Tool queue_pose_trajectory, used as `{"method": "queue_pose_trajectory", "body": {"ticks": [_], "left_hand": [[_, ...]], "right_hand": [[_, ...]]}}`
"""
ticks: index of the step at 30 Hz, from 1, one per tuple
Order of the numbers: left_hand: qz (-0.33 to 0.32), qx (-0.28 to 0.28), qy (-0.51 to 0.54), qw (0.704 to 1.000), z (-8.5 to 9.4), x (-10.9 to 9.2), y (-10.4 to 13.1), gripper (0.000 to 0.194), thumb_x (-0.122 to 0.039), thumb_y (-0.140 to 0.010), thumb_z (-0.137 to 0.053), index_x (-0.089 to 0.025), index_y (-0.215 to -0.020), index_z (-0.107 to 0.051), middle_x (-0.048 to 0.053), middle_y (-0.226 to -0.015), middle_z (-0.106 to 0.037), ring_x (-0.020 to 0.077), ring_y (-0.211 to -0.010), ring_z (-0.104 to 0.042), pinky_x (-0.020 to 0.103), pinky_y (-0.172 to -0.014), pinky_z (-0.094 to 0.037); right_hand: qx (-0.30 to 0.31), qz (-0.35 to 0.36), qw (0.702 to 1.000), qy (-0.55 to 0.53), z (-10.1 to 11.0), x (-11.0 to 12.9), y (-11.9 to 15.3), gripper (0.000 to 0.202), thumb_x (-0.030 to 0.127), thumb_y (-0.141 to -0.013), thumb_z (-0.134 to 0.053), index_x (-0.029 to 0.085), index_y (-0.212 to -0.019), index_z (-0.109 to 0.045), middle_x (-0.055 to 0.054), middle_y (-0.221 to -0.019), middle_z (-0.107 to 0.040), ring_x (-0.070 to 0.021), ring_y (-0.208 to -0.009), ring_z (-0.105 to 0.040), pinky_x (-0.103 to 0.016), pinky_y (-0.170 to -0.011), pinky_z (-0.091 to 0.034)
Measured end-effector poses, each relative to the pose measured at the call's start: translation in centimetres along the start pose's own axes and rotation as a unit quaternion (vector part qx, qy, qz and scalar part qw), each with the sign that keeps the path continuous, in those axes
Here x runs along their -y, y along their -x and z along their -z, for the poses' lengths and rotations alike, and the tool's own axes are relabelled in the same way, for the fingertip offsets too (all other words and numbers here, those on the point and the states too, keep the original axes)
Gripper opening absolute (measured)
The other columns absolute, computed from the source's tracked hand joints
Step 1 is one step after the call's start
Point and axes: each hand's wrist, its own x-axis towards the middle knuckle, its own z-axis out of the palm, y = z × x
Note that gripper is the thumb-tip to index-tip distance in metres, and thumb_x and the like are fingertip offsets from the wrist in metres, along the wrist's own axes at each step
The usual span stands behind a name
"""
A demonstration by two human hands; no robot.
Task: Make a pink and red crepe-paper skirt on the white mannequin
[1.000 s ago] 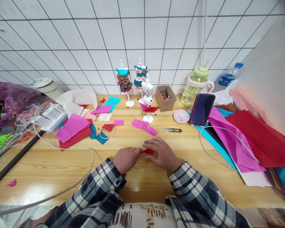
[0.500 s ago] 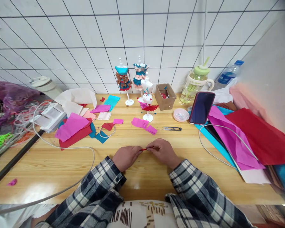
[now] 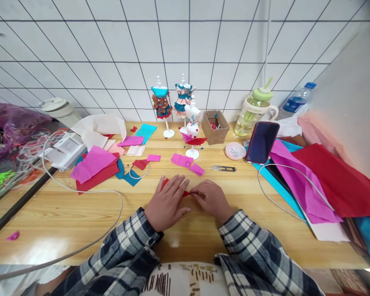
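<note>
A small piece of red crepe paper [image 3: 185, 193] lies on the wooden table in front of me, mostly covered by my left hand [image 3: 168, 201]. That hand rests flat on it with its fingers stretched out. From the other side, my right hand [image 3: 211, 200] pinches the pointed end of the same piece between thumb and fingertips. Just beyond my hands are pink crepe paper strips [image 3: 182, 160] and a pair of thread snips [image 3: 223, 168]. A small white dress form [image 3: 192, 113] with a red and pink skirt stands behind them.
Two more dressed forms [image 3: 161, 102] stand by the tiled wall, near a cardboard box [image 3: 216, 126]. A dish of beads [image 3: 235, 151], a phone [image 3: 262, 142] and a drink bottle [image 3: 255, 109] are at right, beside stacked coloured sheets [image 3: 342, 179]. A cable [image 3: 121, 205] crosses the left side.
My left hand has gone from pinching the red piece to lying flat over it, fingers spread. The red piece now shows wider under that hand. My right hand keeps its pinch.
</note>
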Motion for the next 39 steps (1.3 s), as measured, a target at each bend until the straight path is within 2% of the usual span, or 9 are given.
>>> {"method": "queue_pose_trajectory", "body": {"ticks": [3,8,15,22,25,29,32,36,39], "left_hand": [[-0.023,0.006,0.021,0.999,-0.1,-0.3,-0.6,0.051,-0.036,-0.090,-0.051,-0.017,-0.136,-0.045,0.012,-0.131,-0.058,0.0267,-0.127,-0.046,0.049,-0.114,-0.014],[0.000,0.037,0.030,0.999,-1.3,0.9,-1.0,0.021,-0.020,-0.092,-0.046,-0.022,-0.097,-0.066,0.002,-0.073,-0.069,0.0166,-0.075,-0.064,0.047,-0.108,-0.028],[-0.024,-0.012,0.079,0.996,-2.0,1.5,-0.7,0.024,-0.013,-0.088,-0.047,-0.018,-0.103,-0.065,0.008,-0.105,-0.070,0.0207,-0.106,-0.060,0.041,-0.102,-0.037],[0.000,0.030,0.110,0.994,-1.6,0.7,-1.0,0.021,-0.020,-0.091,-0.046,-0.019,-0.101,-0.065,0.004,-0.090,-0.071,0.0184,-0.090,-0.064,0.049,-0.110,-0.025],[0.013,0.001,0.181,0.983,-1.5,0.9,-0.9,0.022,-0.018,-0.090,-0.044,-0.019,-0.095,-0.066,0.005,-0.091,-0.071,0.0178,-0.091,-0.063,0.043,-0.104,-0.035],[0.115,-0.037,0.318,0.940,-2.4,1.5,-0.8,0.025,-0.028,-0.092,-0.043,-0.018,-0.091,-0.066,0.006,-0.085,-0.069,0.0173,-0.083,-0.063,0.031,-0.078,-0.048],[0.224,-0.044,0.439,0.869,-3.3,2.0,-0.9,0.029,-0.037,-0.091,-0.045,-0.017,-0.091,-0.065,0.001,-0.068,-0.063,0.0123,-0.059,-0.056,0.024,-0.058,-0.044],[0.277,-0.044,0.545,0.790,-3.9,2.4,-1.2,0.035,-0.046,-0.086,-0.050,-0.014,-0.092,-0.063,-0.003,-0.059,-0.051,0.0082,-0.049,-0.043,0.019,-0.046,-0.034],[0.287,-0.050,0.578,0.762,-3.9,2.6,-1.3,0.037,-0.049,-0.086,-0.050,-0.015,-0.092,-0.061,-0.004,-0.061,-0.050,0.0070,-0.048,-0.042,0.019,-0.045,-0.031]], "right_hand": [[-0.007,0.022,1.000,0.020,-0.3,0.4,0.1,0.013,0.024,-0.089,-0.058,0.022,-0.090,-0.070,-0.004,-0.081,-0.070,-0.0185,-0.080,-0.057,-0.032,-0.079,-0.044],[-0.029,-0.008,0.999,-0.014,-0.6,0.2,0.2,0.016,0.029,-0.090,-0.057,0.023,-0.094,-0.071,-0.004,-0.085,-0.072,-0.0188,-0.081,-0.060,-0.033,-0.077,-0.047],[-0.024,-0.047,0.997,-0.058,-0.2,-0.3,0.0,0.012,0.027,-0.087,-0.060,0.023,-0.088,-0.071,-0.002,-0.085,-0.072,-0.0180,-0.082,-0.062,-0.032,-0.078,-0.047],[-0.036,0.013,0.998,-0.041,-0.5,0.1,0.3,0.013,0.026,-0.089,-0.056,0.021,-0.090,-0.068,-0.004,-0.083,-0.070,-0.0188,-0.082,-0.059,-0.033,-0.079,-0.047],[-0.035,0.024,0.998,-0.049,0.4,-0.5,0.1,0.015,0.030,-0.089,-0.056,0.022,-0.096,-0.067,-0.005,-0.091,-0.070,-0.0196,-0.088,-0.060,-0.034,-0.083,-0.047],[-0.116,-0.090,0.985,0.086,3.3,-4.2,-0.4,0.032,0.030,-0.092,-0.048,0.019,-0.119,-0.059,-0.010,-0.113,-0.065,-0.0252,-0.106,-0.054,-0.043,-0.095,-0.040],[-0.123,-0.183,0.950,0.221,5.0,-7.8,-0.4,0.034,0.027,-0.089,-0.048,0.017,-0.121,-0.057,-0.015,-0.124,-0.058,-0.0308,-0.115,-0.047,-0.048,-0.096,-0.036],[-0.065,-0.221,0.940,0.253,5.8,-9.7,0.2,0.019,0.027,-0.087,-0.051,0.016,-0.098,-0.061,-0.015,-0.100,-0.065,-0.0284,-0.097,-0.055,-0.040,-0.082,-0.041],[-0.109,-0.292,0.915,0.256,5.5,-7.5,0.4,0.018,0.028,-0.091,-0.043,0.015,-0.098,-0.054,-0.013,-0.081,-0.065,-0.0266,-0.077,-0.059,-0.035,-0.066,-0.039]]}}
